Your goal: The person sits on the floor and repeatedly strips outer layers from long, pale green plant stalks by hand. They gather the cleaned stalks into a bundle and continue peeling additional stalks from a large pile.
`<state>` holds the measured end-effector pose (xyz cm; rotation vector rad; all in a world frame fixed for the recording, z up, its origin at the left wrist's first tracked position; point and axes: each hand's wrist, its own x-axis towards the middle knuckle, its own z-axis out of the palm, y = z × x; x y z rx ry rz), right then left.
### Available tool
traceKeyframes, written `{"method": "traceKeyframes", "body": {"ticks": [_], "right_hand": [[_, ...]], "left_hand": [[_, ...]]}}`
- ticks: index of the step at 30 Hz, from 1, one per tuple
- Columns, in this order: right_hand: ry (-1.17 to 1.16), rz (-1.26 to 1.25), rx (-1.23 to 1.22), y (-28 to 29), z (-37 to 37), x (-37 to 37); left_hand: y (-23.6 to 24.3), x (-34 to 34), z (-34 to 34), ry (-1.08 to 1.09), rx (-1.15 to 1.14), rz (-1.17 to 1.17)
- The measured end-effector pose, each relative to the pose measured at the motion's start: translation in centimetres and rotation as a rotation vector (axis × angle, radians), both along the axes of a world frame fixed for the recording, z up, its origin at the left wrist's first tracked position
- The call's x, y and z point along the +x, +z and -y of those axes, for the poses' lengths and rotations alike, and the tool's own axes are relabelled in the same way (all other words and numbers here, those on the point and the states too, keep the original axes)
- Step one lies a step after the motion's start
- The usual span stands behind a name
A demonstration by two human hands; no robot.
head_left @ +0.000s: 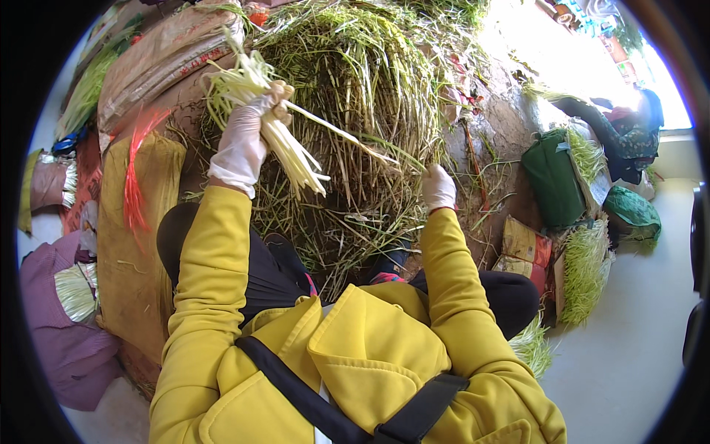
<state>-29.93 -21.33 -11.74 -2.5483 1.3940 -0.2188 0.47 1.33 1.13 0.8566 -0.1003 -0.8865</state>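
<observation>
My left hand (242, 144), in a thin white glove, is closed round a bunch of pale yellow-green leafy stalks (292, 155), which look like garlic shoots. Their whitish ends point down to the right. One longer stalk (333, 129) sticks out of the bunch toward my right hand (439, 186). That hand, gloved too, is closed in a pinch at the end of a thin green leaf strand (403, 154) running back to this stalk. Beneath and beyond both hands spreads a large heap of loose green and straw-coloured stalks (355, 81).
Left of me lie a brown-yellow wrapped bundle (140, 244), red plastic strips (134, 174), a large sack (163, 63) and purple cloth (63, 325). At right are a green bag (555, 177), green stalk bundles (584, 274) and a yellow-red package (525, 248). Another person (621, 137) is far right.
</observation>
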Motion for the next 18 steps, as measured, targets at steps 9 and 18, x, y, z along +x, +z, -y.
{"method": "traceKeyframes", "body": {"ticks": [9,18], "right_hand": [[0.866,0.648,0.324,12.7,-6.6,11.9],[0.581,0.608,0.798,13.7,-9.4,10.2]], "left_hand": [[0.0,-1.3,0.1,-0.218,-0.075,0.151],[0.2,2.9,-2.2,-0.011,-0.117,0.191]]}}
